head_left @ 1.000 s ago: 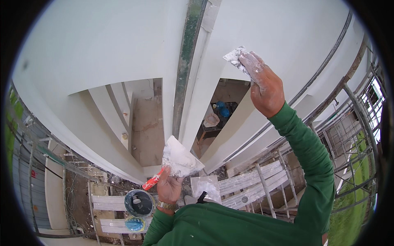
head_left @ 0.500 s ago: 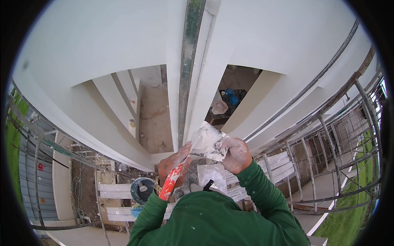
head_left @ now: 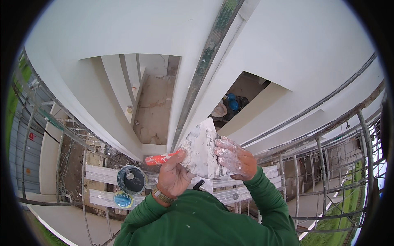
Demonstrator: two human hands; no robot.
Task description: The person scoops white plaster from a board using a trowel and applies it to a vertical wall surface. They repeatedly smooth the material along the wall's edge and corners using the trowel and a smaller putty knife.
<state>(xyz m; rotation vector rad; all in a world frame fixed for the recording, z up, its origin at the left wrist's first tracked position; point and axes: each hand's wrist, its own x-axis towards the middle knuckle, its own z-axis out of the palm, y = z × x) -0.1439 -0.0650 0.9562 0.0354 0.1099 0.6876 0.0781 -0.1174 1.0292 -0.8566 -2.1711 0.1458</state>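
My left hand (head_left: 174,176), fingers closed, grips a putty knife with a red, white-smeared handle (head_left: 158,160) lying sideways and a wide blade (head_left: 193,143) coated with white paste. My right hand (head_left: 236,162) is closed on a second smeared metal blade (head_left: 212,156), its pale-crusted fingers draped across the face. The two blades overlap at chest height, so I cannot make out their exact edges. Below left are a dark bucket (head_left: 133,183) with a small object inside and a smaller blue-lined container (head_left: 123,199).
White walls (head_left: 111,30) surround two openings onto lower floors, the right with a blue object (head_left: 232,103). A long metal straightedge (head_left: 205,61) runs between them. Scaffold planks (head_left: 96,174) lie beneath me, with metal railings (head_left: 322,180) on both sides and grass (head_left: 344,229) outside.
My right hand has come down from high at the right to join the left at the centre. The red handle has swung from steep to nearly horizontal. The view has turned slightly.
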